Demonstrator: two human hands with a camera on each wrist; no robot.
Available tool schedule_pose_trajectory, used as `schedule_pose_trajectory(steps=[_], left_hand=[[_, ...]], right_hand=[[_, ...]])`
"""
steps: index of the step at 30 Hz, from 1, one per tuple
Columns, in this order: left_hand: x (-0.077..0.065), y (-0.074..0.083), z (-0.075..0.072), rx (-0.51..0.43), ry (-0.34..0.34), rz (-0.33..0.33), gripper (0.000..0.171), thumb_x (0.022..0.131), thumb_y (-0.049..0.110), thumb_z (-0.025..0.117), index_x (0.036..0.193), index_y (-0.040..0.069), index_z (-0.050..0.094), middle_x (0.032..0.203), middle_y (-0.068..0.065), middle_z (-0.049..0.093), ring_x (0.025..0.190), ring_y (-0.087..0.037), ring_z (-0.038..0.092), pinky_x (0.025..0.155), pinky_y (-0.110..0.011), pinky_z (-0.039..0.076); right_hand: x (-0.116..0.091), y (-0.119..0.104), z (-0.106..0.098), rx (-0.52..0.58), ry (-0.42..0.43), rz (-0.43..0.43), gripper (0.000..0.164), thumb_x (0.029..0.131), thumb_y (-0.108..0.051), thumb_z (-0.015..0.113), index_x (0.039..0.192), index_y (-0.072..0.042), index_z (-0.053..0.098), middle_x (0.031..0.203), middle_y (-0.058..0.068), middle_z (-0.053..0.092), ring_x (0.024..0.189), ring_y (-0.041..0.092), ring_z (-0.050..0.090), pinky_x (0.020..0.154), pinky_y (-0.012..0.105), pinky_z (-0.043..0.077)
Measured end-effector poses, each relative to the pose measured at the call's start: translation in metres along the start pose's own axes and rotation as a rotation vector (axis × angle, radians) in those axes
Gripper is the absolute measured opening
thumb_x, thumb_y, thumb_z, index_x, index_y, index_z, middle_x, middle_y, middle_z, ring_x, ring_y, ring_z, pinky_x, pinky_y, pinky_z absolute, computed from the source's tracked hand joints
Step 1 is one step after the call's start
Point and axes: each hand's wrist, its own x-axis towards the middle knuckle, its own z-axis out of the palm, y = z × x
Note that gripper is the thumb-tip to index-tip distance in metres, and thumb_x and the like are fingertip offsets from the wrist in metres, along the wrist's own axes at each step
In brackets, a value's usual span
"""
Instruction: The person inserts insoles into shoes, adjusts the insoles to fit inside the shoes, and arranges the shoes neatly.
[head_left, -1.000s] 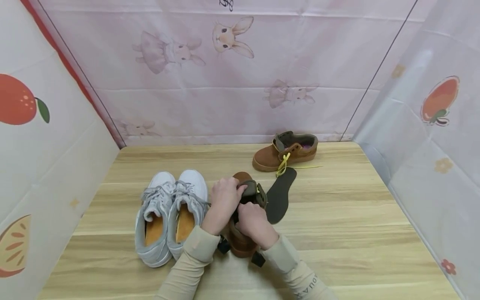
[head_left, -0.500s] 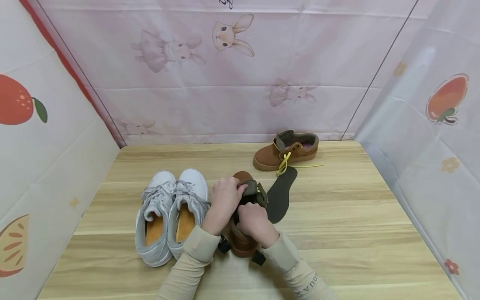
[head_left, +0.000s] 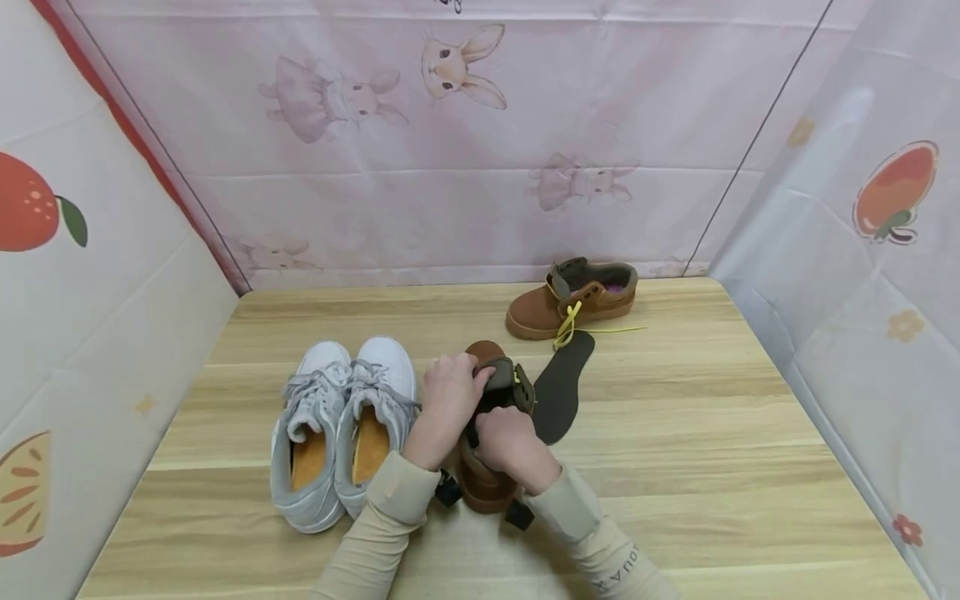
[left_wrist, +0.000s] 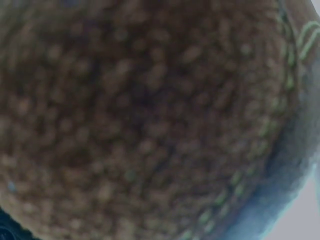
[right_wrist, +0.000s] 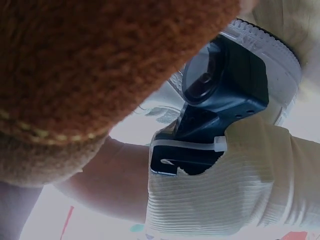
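Observation:
A brown suede shoe [head_left: 486, 493] with an olive lining stands toe-away at the front middle of the table. My left hand [head_left: 448, 404] holds its tongue [head_left: 498, 377] at the left, thumb laid over the tongue's edge. My right hand [head_left: 512, 443] reaches down into the shoe's opening; its fingertips are hidden inside, so what they hold cannot be seen. Close to the shoe's right side lies a dark flat insole [head_left: 561, 392]. In the left wrist view the brown suede [left_wrist: 145, 115] fills nearly everything. The right wrist view has the shoe's side [right_wrist: 100, 55] close up.
A pair of white sneakers [head_left: 318, 508] with orange insoles stands close by my left forearm. Another brown shoe [head_left: 536, 315] with a loose yellow lace [head_left: 568, 327] stands at the back. Printed cloth walls [head_left: 480, 217] enclose the wooden table [head_left: 712, 467].
Both hands stay at the brown shoe in nearly the same pose. The head view has shifted very slightly; nothing else has visibly moved.

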Motion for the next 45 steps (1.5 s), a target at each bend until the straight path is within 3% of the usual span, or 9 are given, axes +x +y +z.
schedule_pose_trajectory(steps=[7, 9, 12, 14, 16, 19, 26, 45], left_hand=[[-0.0003, 0.0005, 0.0003, 0.007, 0.0, -0.007, 0.025, 0.086, 0.037, 0.066, 0.074, 0.016, 0.071, 0.062, -0.003, 0.064, 0.05, -0.023, 0.055, 0.041, -0.028, 0.038], [-0.0001, 0.0003, 0.0005, 0.016, -0.003, -0.009, 0.025, 0.086, 0.037, 0.065, 0.074, 0.016, 0.071, 0.062, -0.003, 0.064, 0.049, -0.022, 0.055, 0.041, -0.029, 0.038], [-0.0001, 0.0005, 0.0005, 0.018, -0.012, -0.012, 0.025, 0.087, 0.037, 0.065, 0.076, 0.016, 0.071, 0.063, -0.003, 0.064, 0.049, -0.021, 0.054, 0.041, -0.028, 0.038], [-0.0002, 0.0004, 0.0005, 0.014, -0.019, -0.014, 0.025, 0.087, 0.037, 0.064, 0.077, 0.015, 0.071, 0.063, -0.003, 0.064, 0.048, -0.019, 0.053, 0.041, -0.028, 0.038], [-0.0004, 0.0002, 0.0002, 0.008, -0.022, -0.013, 0.025, 0.088, 0.036, 0.064, 0.077, 0.015, 0.072, 0.063, -0.003, 0.064, 0.047, -0.018, 0.052, 0.041, -0.027, 0.038], [-0.0005, -0.0001, -0.0004, 0.004, -0.019, -0.008, 0.025, 0.088, 0.036, 0.064, 0.077, 0.014, 0.072, 0.063, -0.003, 0.064, 0.046, -0.017, 0.051, 0.04, -0.027, 0.038], [-0.0009, -0.0007, -0.0004, -0.002, -0.009, 0.007, 0.026, 0.088, 0.035, 0.064, 0.074, 0.014, 0.07, 0.061, -0.003, 0.062, 0.046, -0.017, 0.051, 0.04, -0.027, 0.038], [-0.0003, -0.0012, 0.0005, -0.007, -0.018, -0.003, 0.025, 0.088, 0.035, 0.064, 0.077, 0.014, 0.071, 0.064, -0.004, 0.064, 0.049, -0.02, 0.054, 0.043, -0.029, 0.04]], right_hand=[[0.0009, -0.0013, 0.0011, -0.018, -0.025, 0.001, 0.018, 0.085, -0.028, 0.065, 0.074, -0.014, 0.063, 0.073, 0.004, 0.061, 0.069, 0.025, 0.061, 0.056, 0.038, 0.049], [0.0008, -0.002, 0.0025, -0.022, 0.0, 0.005, 0.018, 0.084, -0.028, 0.066, 0.077, -0.012, 0.065, 0.081, 0.008, 0.062, 0.069, 0.026, 0.061, 0.056, 0.039, 0.05], [0.0012, -0.0031, 0.0035, -0.026, 0.029, 0.02, 0.032, 0.083, -0.03, 0.067, 0.105, -0.006, 0.066, 0.107, 0.015, 0.058, 0.071, 0.028, 0.061, 0.057, 0.04, 0.05], [0.0017, -0.0036, 0.0042, -0.033, 0.044, 0.029, 0.051, 0.083, -0.031, 0.067, 0.125, -0.005, 0.057, 0.123, 0.02, 0.048, 0.072, 0.029, 0.061, 0.057, 0.04, 0.051], [0.002, -0.0041, 0.0047, -0.038, 0.046, 0.034, 0.063, 0.083, -0.032, 0.068, 0.136, -0.006, 0.046, 0.131, 0.021, 0.041, 0.071, 0.03, 0.06, 0.057, 0.04, 0.051], [0.002, -0.0043, 0.0053, -0.047, 0.047, 0.027, 0.06, 0.084, -0.032, 0.066, 0.136, -0.008, 0.047, 0.133, 0.021, 0.04, 0.071, 0.029, 0.06, 0.056, 0.04, 0.05], [0.0013, -0.0042, 0.0056, -0.059, 0.079, 0.002, 0.042, 0.095, -0.033, 0.048, 0.129, -0.009, 0.055, 0.129, 0.018, 0.046, 0.071, 0.03, 0.061, 0.056, 0.041, 0.051], [0.0021, -0.0042, 0.0043, -0.048, 0.073, 0.027, 0.04, 0.093, -0.034, 0.054, 0.124, -0.009, 0.06, 0.13, 0.014, 0.048, 0.073, 0.03, 0.062, 0.056, 0.042, 0.052]])
